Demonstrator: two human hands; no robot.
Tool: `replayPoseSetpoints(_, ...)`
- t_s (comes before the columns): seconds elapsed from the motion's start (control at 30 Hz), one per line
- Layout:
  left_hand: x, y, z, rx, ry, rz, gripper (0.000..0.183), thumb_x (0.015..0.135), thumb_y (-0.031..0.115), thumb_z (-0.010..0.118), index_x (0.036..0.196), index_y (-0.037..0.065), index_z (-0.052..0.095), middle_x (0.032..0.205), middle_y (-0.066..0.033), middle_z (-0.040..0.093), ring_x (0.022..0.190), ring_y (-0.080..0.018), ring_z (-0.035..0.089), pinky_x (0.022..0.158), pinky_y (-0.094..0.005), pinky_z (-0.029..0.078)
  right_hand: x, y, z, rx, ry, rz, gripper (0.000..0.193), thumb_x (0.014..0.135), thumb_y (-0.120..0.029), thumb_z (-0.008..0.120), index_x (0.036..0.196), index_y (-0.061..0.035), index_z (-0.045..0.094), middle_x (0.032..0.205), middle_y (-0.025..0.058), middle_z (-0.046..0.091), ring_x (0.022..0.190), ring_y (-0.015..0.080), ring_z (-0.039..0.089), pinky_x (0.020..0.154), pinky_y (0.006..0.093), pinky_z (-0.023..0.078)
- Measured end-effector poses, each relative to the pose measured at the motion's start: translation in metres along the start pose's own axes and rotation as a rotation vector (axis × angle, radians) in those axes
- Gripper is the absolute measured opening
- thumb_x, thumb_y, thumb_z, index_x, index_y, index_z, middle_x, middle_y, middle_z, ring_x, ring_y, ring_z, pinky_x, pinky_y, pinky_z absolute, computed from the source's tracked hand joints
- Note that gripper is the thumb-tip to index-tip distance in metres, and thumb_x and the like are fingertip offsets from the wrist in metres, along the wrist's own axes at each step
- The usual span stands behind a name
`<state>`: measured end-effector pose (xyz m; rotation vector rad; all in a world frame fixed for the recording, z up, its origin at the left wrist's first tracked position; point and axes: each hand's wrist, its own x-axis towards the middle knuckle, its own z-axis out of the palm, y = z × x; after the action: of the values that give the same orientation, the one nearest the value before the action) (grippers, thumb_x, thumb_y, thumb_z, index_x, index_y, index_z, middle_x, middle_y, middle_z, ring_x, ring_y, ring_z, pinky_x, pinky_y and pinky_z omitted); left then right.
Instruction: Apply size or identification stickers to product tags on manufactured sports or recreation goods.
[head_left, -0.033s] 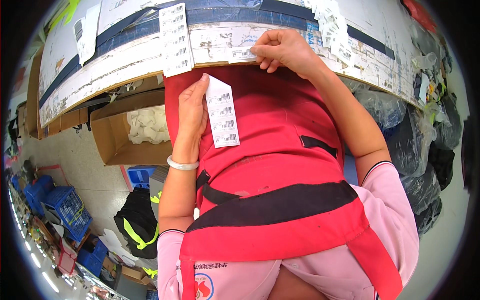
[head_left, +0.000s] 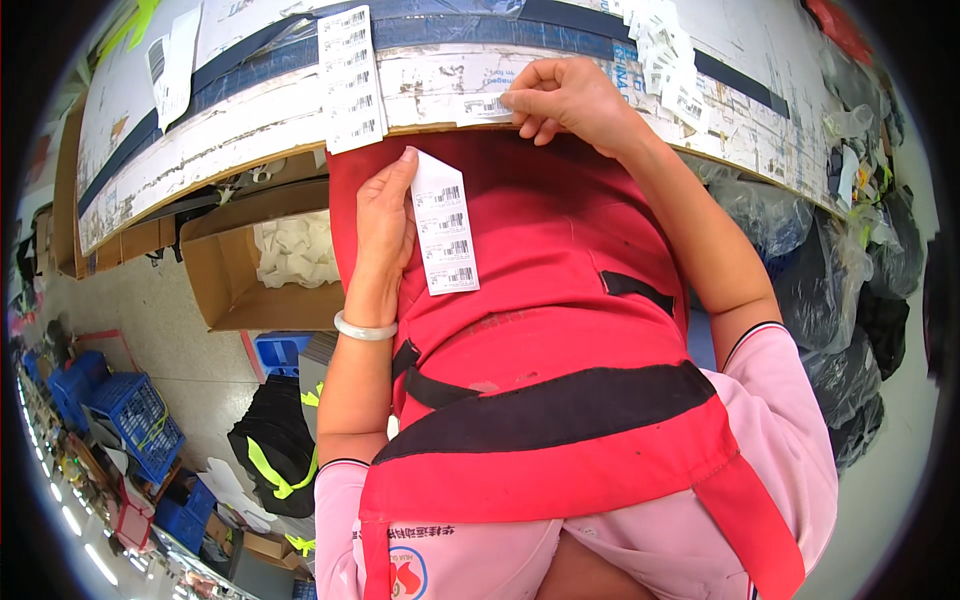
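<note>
My left hand (head_left: 384, 220) is closed on a strip of white barcode labels (head_left: 448, 240), which hangs over the front of my red apron with its thumb-side corner folded to a slant. My right hand (head_left: 572, 105) pinches the right end of a single white barcode label (head_left: 482, 108) at the near edge of the worn table (head_left: 430, 90). Between the hands and to the left, a stack of barcode label sheets (head_left: 350, 85) lies partly over that edge. Beyond my right hand, a loose heap of small cut labels (head_left: 662, 60) is spread on the tabletop.
Below the table at left, a cardboard box (head_left: 225, 270) contains white paper scraps (head_left: 295, 250). White paper strips (head_left: 178, 75) lie at the table's far left. Plastic-wrapped dark bags (head_left: 830, 270) crowd the right side. A blue crate (head_left: 140, 420) and black bundle (head_left: 275, 445) stand lower left.
</note>
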<state>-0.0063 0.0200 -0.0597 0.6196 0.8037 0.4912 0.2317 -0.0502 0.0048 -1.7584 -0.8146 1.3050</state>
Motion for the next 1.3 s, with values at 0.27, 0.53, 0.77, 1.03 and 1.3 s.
replayPoseSetpoints(0.27,0.000,0.000,0.001,0.008,0.027,0.005,0.024,0.096,0.020,0.057,0.091,-0.002,0.066,0.081,-0.0070,0.067,0.067,-0.0116,0.064,0.061,-0.0236,0.053,-0.001,-0.004,0.000,0.007,0.001,0.022,0.016,0.087,-0.018,0.066,0.088,-0.0017,0.063,0.074,0.0060,0.065,0.062,0.0110,0.063,0.053,0.0211,0.051)
replayPoseSetpoints(0.53,0.001,0.000,0.001,0.014,0.034,0.008,0.024,0.096,0.020,0.057,0.090,-0.002,0.066,0.080,-0.0065,0.067,0.067,-0.0113,0.063,0.060,-0.0232,0.052,0.000,-0.004,0.001,0.013,0.003,0.022,0.016,0.087,-0.017,0.066,0.088,-0.0012,0.063,0.074,0.0064,0.065,0.061,0.0115,0.063,0.052,0.0210,0.051)
replayPoseSetpoints(0.77,0.000,0.001,0.001,0.050,0.037,-0.006,0.025,0.096,0.021,0.057,0.090,-0.001,0.065,0.079,-0.0056,0.066,0.065,-0.0104,0.062,0.058,-0.0226,0.050,-0.003,-0.007,0.010,-0.118,0.040,-0.049,0.016,0.088,-0.016,0.064,0.087,-0.0004,0.063,0.072,0.0058,0.064,0.060,0.0102,0.062,0.052,0.0210,0.051)
replayPoseSetpoints(1.03,-0.004,0.002,0.009,0.113,-0.015,-0.001,0.028,0.097,0.022,0.054,0.096,-0.003,0.066,0.084,-0.0058,0.067,0.070,-0.0106,0.062,0.063,-0.0229,0.049,-0.034,-0.003,-0.011,0.020,0.088,-0.090,0.018,0.090,-0.019,0.063,0.088,-0.0008,0.064,0.069,0.0032,0.062,0.062,0.0094,0.061,0.056,0.0216,0.051)
replayPoseSetpoints(1.3,-0.024,0.009,0.017,0.216,-0.008,0.046,0.031,0.098,0.028,0.053,0.097,0.000,0.066,0.076,-0.0024,0.066,0.059,-0.0065,0.059,0.053,-0.0195,0.046,-0.080,0.051,-0.139,-0.117,0.650,-0.100,0.021,0.082,-0.023,0.073,0.080,-0.0034,0.064,0.065,0.0002,0.061,0.060,0.0071,0.058,0.053,0.0213,0.044)
